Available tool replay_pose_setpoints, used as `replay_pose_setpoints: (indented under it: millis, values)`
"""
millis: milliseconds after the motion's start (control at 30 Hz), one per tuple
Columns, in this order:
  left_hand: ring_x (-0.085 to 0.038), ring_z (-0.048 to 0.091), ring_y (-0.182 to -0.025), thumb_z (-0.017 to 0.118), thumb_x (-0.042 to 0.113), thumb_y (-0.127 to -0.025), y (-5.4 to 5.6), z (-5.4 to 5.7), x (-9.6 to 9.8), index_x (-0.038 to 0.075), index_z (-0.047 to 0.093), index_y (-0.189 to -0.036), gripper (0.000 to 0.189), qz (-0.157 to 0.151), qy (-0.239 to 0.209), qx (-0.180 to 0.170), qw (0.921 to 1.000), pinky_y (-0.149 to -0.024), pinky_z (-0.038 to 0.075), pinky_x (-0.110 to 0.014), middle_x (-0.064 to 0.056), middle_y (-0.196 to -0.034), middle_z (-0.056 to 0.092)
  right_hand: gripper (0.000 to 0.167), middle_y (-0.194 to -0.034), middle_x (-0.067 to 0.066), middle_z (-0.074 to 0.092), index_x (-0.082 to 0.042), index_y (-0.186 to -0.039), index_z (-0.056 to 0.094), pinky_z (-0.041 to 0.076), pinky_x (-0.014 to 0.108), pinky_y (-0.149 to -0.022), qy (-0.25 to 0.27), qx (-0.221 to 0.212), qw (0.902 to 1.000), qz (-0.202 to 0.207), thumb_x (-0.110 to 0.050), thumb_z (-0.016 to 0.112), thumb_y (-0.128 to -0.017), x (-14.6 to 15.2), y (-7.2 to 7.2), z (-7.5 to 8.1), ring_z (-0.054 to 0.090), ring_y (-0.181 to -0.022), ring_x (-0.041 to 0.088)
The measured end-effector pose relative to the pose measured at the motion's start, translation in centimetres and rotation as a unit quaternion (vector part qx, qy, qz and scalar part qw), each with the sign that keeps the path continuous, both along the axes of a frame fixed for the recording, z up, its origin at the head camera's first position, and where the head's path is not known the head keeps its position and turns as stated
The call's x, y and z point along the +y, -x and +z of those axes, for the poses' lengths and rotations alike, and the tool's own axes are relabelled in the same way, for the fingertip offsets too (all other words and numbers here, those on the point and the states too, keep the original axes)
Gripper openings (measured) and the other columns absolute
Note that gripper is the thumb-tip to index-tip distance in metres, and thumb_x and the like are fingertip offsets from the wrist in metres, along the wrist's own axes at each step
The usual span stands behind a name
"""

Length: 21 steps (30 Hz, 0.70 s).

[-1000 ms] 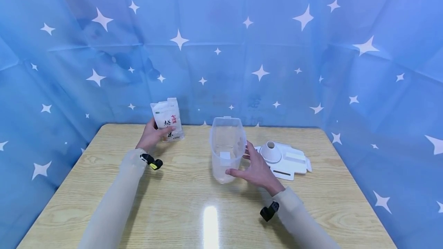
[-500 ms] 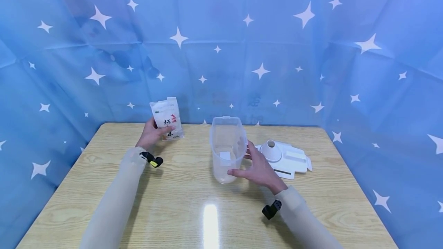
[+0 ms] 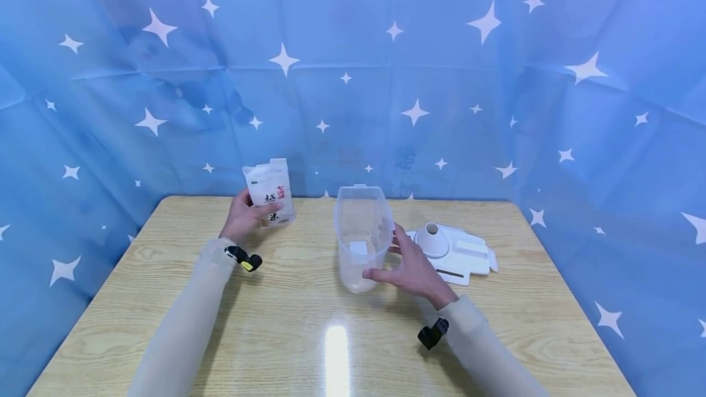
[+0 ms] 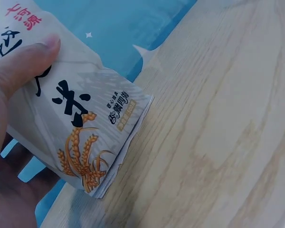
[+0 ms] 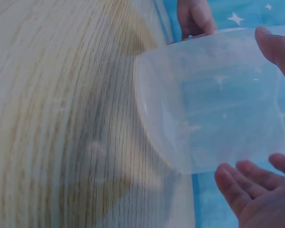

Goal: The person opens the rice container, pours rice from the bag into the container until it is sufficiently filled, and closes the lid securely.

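Note:
On the left of the table, my left hand (image 3: pixel 242 213) grips a white bag of rice (image 3: pixel 270 185) printed with black and red characters. Its thumb lies across the front in the left wrist view, where the bag's (image 4: pixel 92 137) lower edge, with a wheat drawing, is close over the wood. A tall clear plastic container (image 3: pixel 350 265) stands upright at mid-table with its top uncovered. My right hand (image 3: pixel 413 268) holds that container from its right side. In the right wrist view, thumb and fingers lie along opposite sides of the container (image 5: pixel 218 104).
Right of the container, beyond my right hand, a white plastic lid piece (image 3: pixel 469 253) with a raised cone spout (image 3: pixel 432 241) lies flat. A blue curtain (image 3: pixel 353 78) with white stars hangs behind the wooden table (image 3: pixel 276 323).
The rice bag and my left hand have shifted slightly to the right and down, the bag's top tipping a little. My right hand and the container stay in place.

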<state>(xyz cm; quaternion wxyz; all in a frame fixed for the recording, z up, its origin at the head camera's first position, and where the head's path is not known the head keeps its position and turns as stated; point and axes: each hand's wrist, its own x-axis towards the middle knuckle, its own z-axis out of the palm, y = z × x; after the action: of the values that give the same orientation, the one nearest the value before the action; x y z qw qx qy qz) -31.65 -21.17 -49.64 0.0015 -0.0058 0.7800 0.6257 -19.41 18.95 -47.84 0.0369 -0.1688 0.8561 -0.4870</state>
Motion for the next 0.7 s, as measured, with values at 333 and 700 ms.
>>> replay_pose_setpoints:
  millis: [333,700]
  values:
    - [-0.031,0.062,-0.126,0.089,0.041,-0.078,-1.2,0.0,1.2,0.014,0.055,-0.141,0.076,-0.018,0.002,0.012,0.9998,-0.107,0.055,-0.048,-0.013,-0.139,0.063,0.112,-0.148,0.010,0.055,-0.026,-0.160,0.027,0.050,0.055,-0.114,0.001,0.001,1.0000,-0.001,-0.049,0.091,-0.072,0.0,0.2,-0.2,0.054,-0.136,0.029]
    - [-0.020,0.068,-0.117,0.089,0.039,-0.078,-2.2,0.1,2.5,0.017,0.058,-0.137,0.070,-0.020,-0.016,0.029,0.9992,-0.095,0.061,-0.030,-0.010,-0.134,0.066,0.111,-0.149,0.010,0.054,-0.027,-0.161,0.026,0.049,0.054,-0.115,0.006,0.001,1.0000,0.004,-0.048,0.091,-0.073,0.0,0.2,-0.2,0.053,-0.138,0.028]
